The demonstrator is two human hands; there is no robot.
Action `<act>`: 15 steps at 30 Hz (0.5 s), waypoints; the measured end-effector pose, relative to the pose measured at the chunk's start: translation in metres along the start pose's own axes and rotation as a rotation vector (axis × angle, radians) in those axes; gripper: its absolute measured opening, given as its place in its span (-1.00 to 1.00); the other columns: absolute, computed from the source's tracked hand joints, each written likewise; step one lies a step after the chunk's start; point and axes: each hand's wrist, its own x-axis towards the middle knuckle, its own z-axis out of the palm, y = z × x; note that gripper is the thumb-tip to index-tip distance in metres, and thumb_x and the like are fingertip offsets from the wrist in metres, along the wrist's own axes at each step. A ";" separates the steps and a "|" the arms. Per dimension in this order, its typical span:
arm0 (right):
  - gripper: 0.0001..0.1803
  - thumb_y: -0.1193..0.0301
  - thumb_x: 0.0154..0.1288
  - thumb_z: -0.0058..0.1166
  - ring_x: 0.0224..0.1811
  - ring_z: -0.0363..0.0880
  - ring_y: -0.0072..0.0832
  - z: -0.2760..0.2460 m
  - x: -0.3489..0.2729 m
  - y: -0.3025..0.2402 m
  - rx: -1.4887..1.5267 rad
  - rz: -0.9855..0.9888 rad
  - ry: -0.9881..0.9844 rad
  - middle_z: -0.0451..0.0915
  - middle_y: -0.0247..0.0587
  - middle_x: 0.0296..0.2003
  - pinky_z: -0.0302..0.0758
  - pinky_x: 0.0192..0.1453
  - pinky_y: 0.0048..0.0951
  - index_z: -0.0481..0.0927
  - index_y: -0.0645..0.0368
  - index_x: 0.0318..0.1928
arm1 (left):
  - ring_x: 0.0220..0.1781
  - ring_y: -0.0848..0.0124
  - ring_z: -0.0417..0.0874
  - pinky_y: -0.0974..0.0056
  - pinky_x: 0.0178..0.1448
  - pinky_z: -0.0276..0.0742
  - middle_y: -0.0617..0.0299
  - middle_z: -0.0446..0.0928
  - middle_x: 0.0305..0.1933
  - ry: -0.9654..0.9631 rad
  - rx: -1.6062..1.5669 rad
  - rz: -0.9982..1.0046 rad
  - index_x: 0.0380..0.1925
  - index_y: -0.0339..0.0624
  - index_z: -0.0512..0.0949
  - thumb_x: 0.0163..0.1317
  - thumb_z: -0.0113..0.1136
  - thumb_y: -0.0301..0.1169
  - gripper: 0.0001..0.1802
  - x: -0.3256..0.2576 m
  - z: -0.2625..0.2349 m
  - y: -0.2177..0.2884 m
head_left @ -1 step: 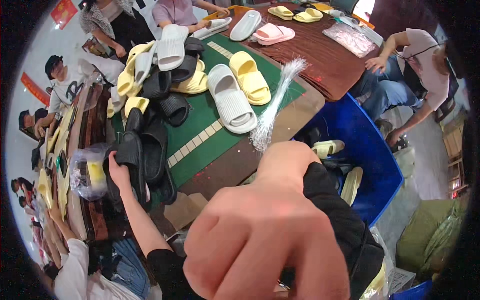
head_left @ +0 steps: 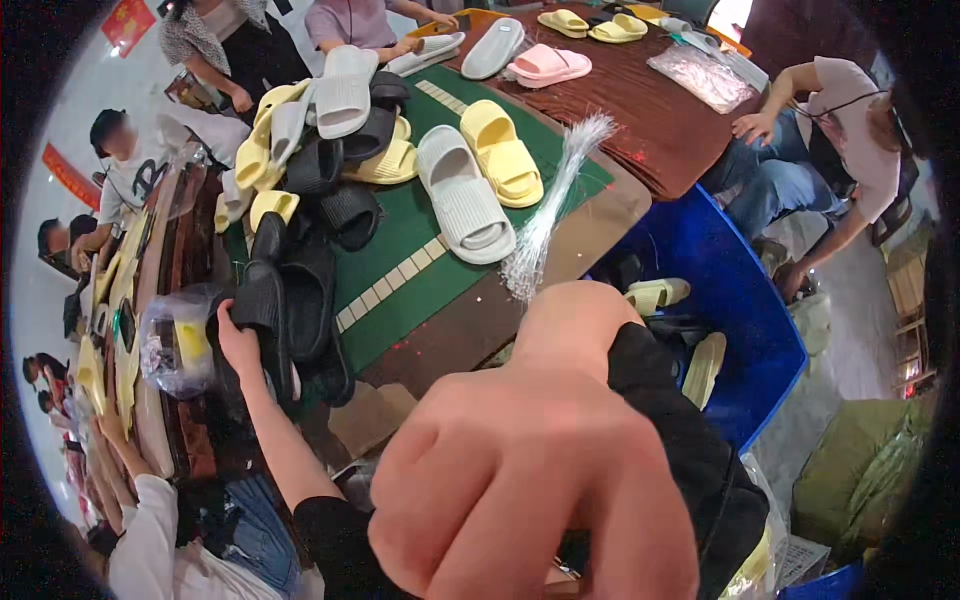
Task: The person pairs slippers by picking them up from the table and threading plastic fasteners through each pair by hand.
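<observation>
At the left end of the green mat [head_left: 395,318], the left hand [head_left: 240,350] grips a black slipper [head_left: 262,310] — probably light and bendy, easiest held along its side. Nearer than the mat, the right hand [head_left: 520,470] curls — contents hidden.

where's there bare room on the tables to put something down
Bare: the green mat between the black slippers by the left hand and the lone gray slipper, crossed by a pale strip; also the brown cloth between the pink slipper and clear bag. Crowded: the mat's left side, heaped with mixed slippers; white ties lie near its right end.
</observation>
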 end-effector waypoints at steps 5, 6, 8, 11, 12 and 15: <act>-0.83 0.25 0.42 -0.02 -0.54 0.52 -0.42 0.007 -0.011 -0.005 0.109 0.009 0.029 0.59 0.02 -0.26 0.46 -0.55 -0.40 0.51 -0.08 -0.06 | 0.19 -0.20 0.41 0.01 0.23 0.34 -0.31 0.37 0.16 0.045 -0.007 0.008 0.38 -0.19 0.04 0.00 -0.01 -0.66 -0.16 -0.006 0.005 -0.001; -0.82 0.25 0.42 -0.01 -0.54 0.52 -0.42 0.015 -0.012 0.002 0.131 0.009 0.035 0.59 0.03 -0.26 0.46 -0.55 -0.40 0.51 -0.08 -0.04 | 0.22 -0.19 0.38 0.01 0.25 0.33 -0.33 0.36 0.17 0.100 -0.021 0.060 0.39 -0.21 0.02 0.00 0.00 -0.65 -0.15 -0.009 0.003 -0.006; -0.80 0.25 0.41 -0.01 -0.55 0.52 -0.42 0.020 -0.015 0.004 0.176 0.010 0.049 0.58 0.04 -0.25 0.47 -0.55 -0.38 0.50 -0.07 -0.01 | 0.30 -0.20 0.29 0.00 0.32 0.28 -0.34 0.24 0.28 0.131 0.127 0.112 0.39 -0.29 -0.01 0.09 0.07 -0.59 -0.17 -0.016 -0.004 -0.018; -0.77 0.25 0.41 0.00 -0.55 0.51 -0.43 0.027 -0.018 0.009 0.232 0.012 0.069 0.56 0.06 -0.24 0.49 -0.55 -0.37 0.49 -0.07 0.03 | 0.32 -0.19 0.27 -0.04 0.35 0.26 -0.30 0.18 0.34 0.147 0.298 0.041 0.39 -0.28 0.01 0.21 0.13 -0.47 -0.22 -0.022 -0.015 -0.002; -0.76 0.25 0.41 0.00 -0.55 0.51 -0.43 0.029 -0.019 0.008 0.255 0.012 0.072 0.56 0.07 -0.23 0.49 -0.55 -0.36 0.49 -0.07 0.04 | 0.32 -0.18 0.27 -0.05 0.34 0.27 -0.29 0.19 0.34 0.188 0.337 0.067 0.39 -0.28 0.02 0.22 0.13 -0.45 -0.23 -0.025 -0.021 0.001; -0.72 0.25 0.41 0.00 -0.56 0.51 -0.43 0.034 -0.023 0.010 0.343 0.015 0.083 0.54 0.09 -0.22 0.50 -0.54 -0.34 0.48 -0.06 0.09 | 0.33 -0.14 0.27 -0.04 0.36 0.24 -0.22 0.22 0.34 0.266 0.335 0.115 0.37 -0.30 0.07 0.23 0.12 -0.42 -0.27 -0.042 -0.046 0.048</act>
